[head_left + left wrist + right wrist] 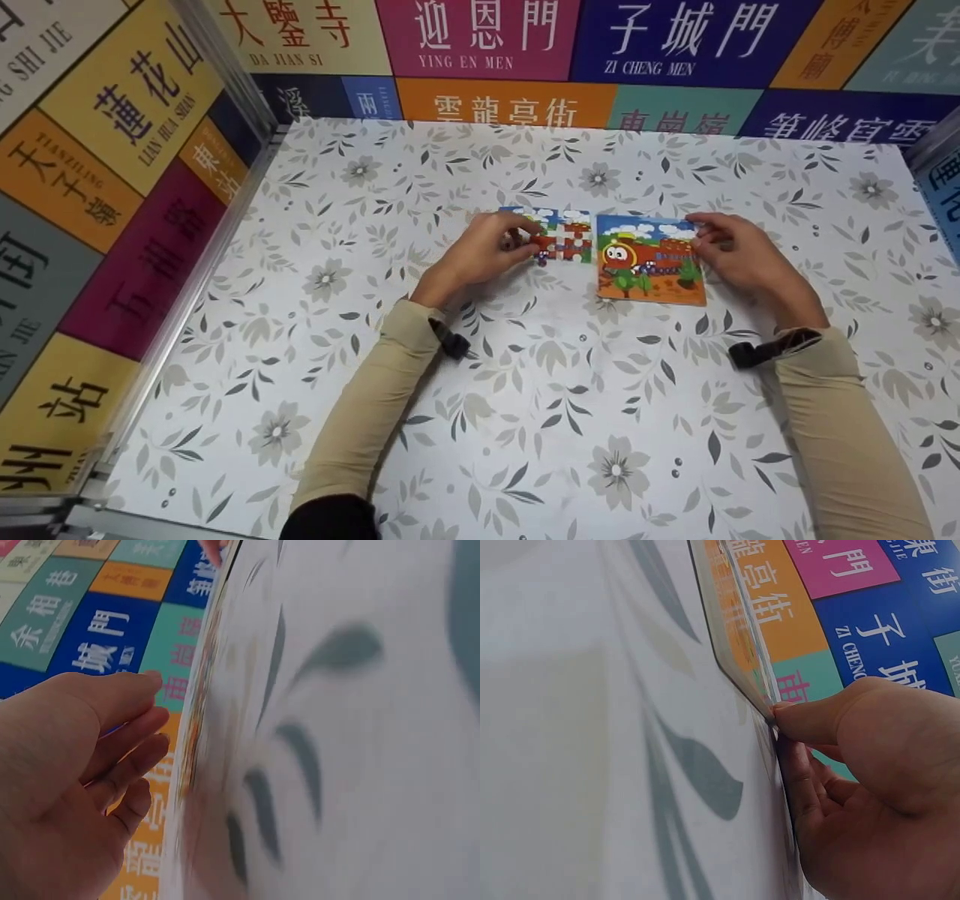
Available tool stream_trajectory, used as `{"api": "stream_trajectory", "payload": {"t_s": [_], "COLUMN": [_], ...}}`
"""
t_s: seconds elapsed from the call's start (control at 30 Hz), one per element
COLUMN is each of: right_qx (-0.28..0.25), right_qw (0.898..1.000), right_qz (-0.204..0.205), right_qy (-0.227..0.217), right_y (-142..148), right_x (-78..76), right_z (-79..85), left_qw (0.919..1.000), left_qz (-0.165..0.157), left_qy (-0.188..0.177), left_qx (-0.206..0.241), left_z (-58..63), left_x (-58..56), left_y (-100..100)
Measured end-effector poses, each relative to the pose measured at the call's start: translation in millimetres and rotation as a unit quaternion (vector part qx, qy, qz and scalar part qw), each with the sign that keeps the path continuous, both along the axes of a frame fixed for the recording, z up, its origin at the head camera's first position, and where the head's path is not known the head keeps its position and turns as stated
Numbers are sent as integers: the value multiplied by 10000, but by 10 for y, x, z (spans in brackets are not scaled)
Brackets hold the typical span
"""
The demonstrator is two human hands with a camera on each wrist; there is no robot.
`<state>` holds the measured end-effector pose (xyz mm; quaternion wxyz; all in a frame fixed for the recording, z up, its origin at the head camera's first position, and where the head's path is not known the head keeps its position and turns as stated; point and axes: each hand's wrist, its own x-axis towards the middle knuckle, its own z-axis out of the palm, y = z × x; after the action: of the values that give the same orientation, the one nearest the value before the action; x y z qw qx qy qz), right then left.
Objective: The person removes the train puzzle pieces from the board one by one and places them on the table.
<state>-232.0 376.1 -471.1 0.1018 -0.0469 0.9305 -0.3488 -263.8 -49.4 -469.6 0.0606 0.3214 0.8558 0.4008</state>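
Note:
A square picture card (651,259) with a cartoon train lies on the table in the head view. My right hand (742,251) pinches its right side near the upper corner; in the right wrist view, the thumb and fingers meet at the corner of the card. Just left of the card is a jigsaw puzzle (576,238) with a similar train picture and visible seams and pale gaps between pieces. Over its left part is my left hand (487,247), partly hiding it. In the left wrist view this hand (67,772) has loosely bent fingers with nothing between them.
The table (525,420) wears a white cloth printed with grey leaves and flowers. Colourful panels with Chinese lettering (480,37) stand along its back and left sides. Metal framing (180,277) runs along the left edge.

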Motion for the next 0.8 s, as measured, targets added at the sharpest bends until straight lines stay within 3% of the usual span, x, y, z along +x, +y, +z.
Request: {"api": "stream_trajectory", "payload": {"t_s": [0.17,0.4,0.47,0.63,0.8], "right_qx": [37,66,43,19,9], "right_qw": [10000,10000,10000,10000,10000], "right_qz": [13,3,19,64,48], "right_qy": [71,-4,-18,0,-33], "right_y": [1,17,23,33,25], "right_x": [1,-15,-15,-17,-27], "right_z": [-13,3,3,-6,-9], "left_qw": [9992,9942,9926,9895,9889], "left_qz": [-386,-1043,-1191,-1445,-1483], "left_qy": [-74,271,221,61,91], "left_qx": [26,-31,-55,-65,-96], "left_z": [19,34,41,32,-1], "left_x": [104,241,272,323,330], "left_y": [315,761,874,1105,1280]}}
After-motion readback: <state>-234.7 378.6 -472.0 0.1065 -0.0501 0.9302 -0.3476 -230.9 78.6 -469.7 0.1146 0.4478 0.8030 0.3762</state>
